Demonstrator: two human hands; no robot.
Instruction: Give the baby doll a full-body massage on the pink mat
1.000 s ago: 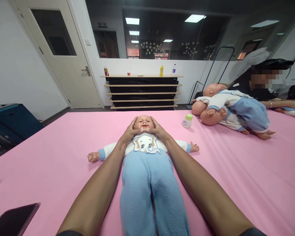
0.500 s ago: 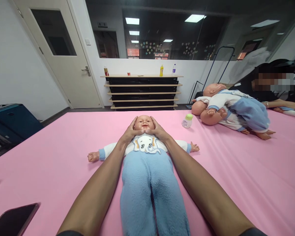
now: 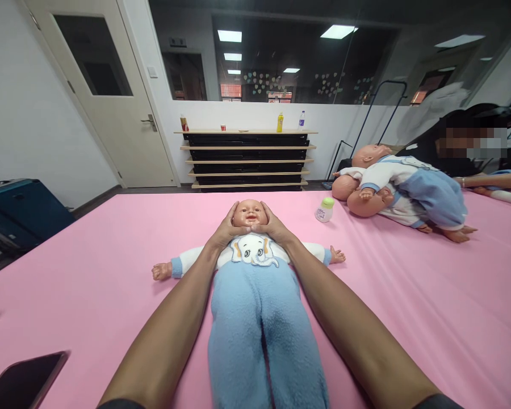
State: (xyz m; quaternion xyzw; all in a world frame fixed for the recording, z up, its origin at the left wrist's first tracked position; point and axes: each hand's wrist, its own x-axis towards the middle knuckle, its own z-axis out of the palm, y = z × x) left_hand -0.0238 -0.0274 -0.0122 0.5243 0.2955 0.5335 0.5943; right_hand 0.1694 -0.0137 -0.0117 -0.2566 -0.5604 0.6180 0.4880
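Note:
A baby doll (image 3: pixel 258 301) lies on its back, face up, in a white top with an elephant patch and fluffy light-blue trousers. Its arms are spread out to both sides. My left hand (image 3: pixel 229 225) cups the left side of the doll's head (image 3: pixel 250 211). On the other side my right hand (image 3: pixel 275 224) cups the head in the same way. Both thumbs meet below the chin, and the fingers lie along the cheeks and up beside the head. The doll's neck is hidden behind my thumbs.
A pink-covered table (image 3: pixel 106 261) lies under the doll. Beyond my right hand stands a small bottle with a green cap (image 3: pixel 325 210). Several dolls (image 3: pixel 409 182) are piled at the right, near another person (image 3: pixel 434 147). A phone (image 3: pixel 25 380) lies at the lower left.
My hands and the doll stay in place. At the far right the other person's arm has shifted slightly.

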